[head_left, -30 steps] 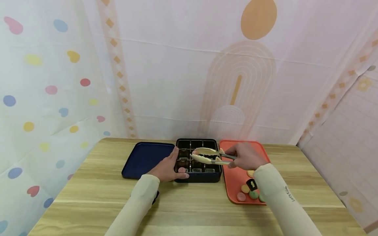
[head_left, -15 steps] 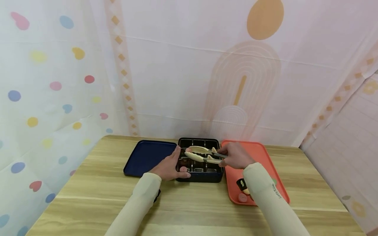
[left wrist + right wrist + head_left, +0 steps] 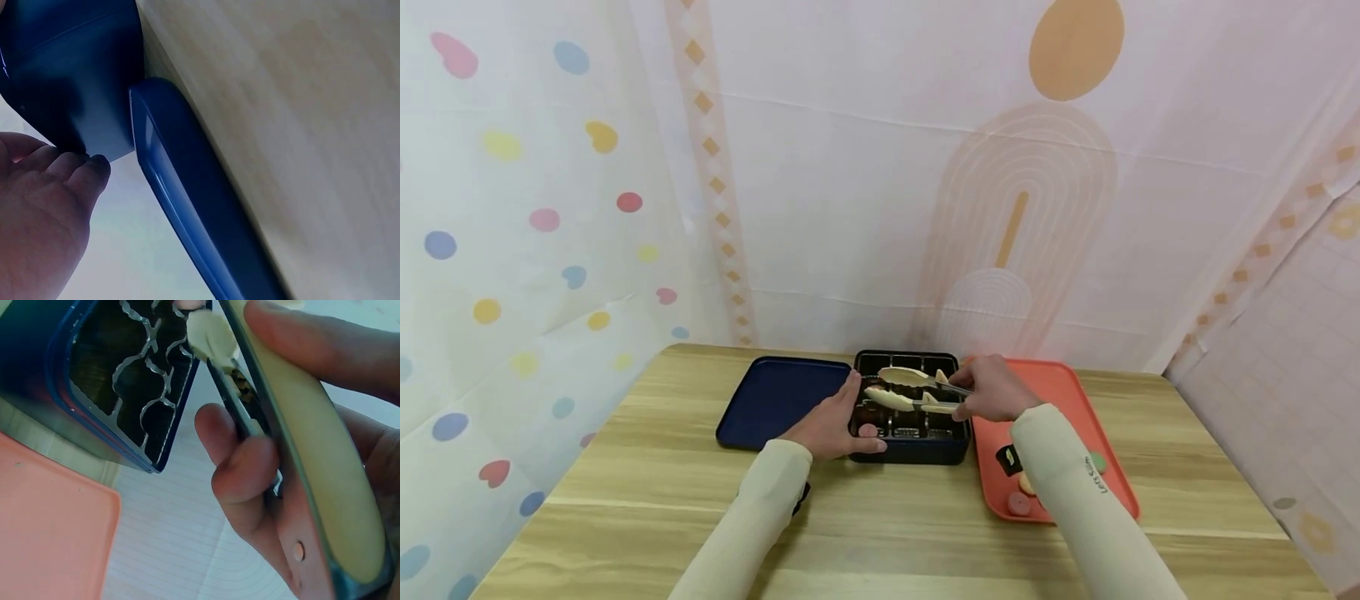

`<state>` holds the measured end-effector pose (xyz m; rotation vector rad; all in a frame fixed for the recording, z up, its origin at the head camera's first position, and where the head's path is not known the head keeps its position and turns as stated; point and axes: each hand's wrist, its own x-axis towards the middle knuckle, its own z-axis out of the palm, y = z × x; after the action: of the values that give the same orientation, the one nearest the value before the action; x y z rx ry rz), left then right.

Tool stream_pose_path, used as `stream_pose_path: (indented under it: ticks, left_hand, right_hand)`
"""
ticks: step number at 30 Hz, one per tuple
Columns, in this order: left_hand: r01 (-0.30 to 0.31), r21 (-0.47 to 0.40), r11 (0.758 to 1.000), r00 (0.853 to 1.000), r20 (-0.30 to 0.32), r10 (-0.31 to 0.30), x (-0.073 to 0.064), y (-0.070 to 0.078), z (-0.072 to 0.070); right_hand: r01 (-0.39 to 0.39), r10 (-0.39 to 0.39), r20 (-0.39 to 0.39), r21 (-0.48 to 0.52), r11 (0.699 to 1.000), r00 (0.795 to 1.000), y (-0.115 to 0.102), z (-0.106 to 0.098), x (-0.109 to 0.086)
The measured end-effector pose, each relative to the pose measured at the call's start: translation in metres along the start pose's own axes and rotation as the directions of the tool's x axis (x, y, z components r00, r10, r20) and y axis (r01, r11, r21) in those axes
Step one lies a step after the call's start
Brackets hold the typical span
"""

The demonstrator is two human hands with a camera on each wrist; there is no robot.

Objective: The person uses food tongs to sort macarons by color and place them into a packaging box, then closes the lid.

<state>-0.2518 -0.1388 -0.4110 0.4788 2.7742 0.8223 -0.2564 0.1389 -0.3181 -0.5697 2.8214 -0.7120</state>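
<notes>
My left hand [image 3: 827, 427] rests against the near-left corner of a dark blue compartment box [image 3: 910, 452]. Its fingers lie along the left wall and the thumb along the front; in the left wrist view the fingertips touch the box wall [image 3: 94, 94]. With my right hand [image 3: 997, 389] I hold cream-tipped metal tongs [image 3: 891, 399] over the box, their two arms spread apart. A pink macaron [image 3: 876, 387] shows between the tong tips at a left-hand compartment. Another pink macaron [image 3: 868, 430] sits in the front-left compartment, partly behind my thumb.
A flat dark blue lid [image 3: 775, 400] lies left of the box. On the right, an orange tray [image 3: 1045, 387] carries a pink macaron [image 3: 1019, 503], a green one [image 3: 1098, 462] and a yellowish one, partly covered by my right sleeve [image 3: 1075, 475]. A patterned cloth hangs behind the table.
The tongs have moved left over the box and their arms have spread, letting go of the pink macaron at the left-hand compartment. My left hand stays at the box corner.
</notes>
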Motion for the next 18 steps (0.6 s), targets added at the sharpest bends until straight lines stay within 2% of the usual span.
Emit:
stream_pose_path:
  ticks: [7,15,18]
  left_hand:
    - [-0.01,0.015,1.0,1.0,-0.006,0.01,0.0003,0.0026,-0.0026]
    - [-0.015,0.019,1.0,1.0,0.001,0.015,0.0016,0.0004,-0.0032]
    - [-0.01,0.02,1.0,1.0,-0.006,0.01,0.0016,-0.0007,-0.0029]
  right_hand:
    - [0.014,-0.014,0.014,-0.01,1.0,1.0,-0.0018,-0.0049,0.0]
    - [-0.011,0.012,0.012,-0.001,1.0,1.0,0.0006,-0.0053,-0.0002]
    - [0.012,-0.012,0.011,-0.005,1.0,1.0,0.0011,-0.0075,-0.0036]
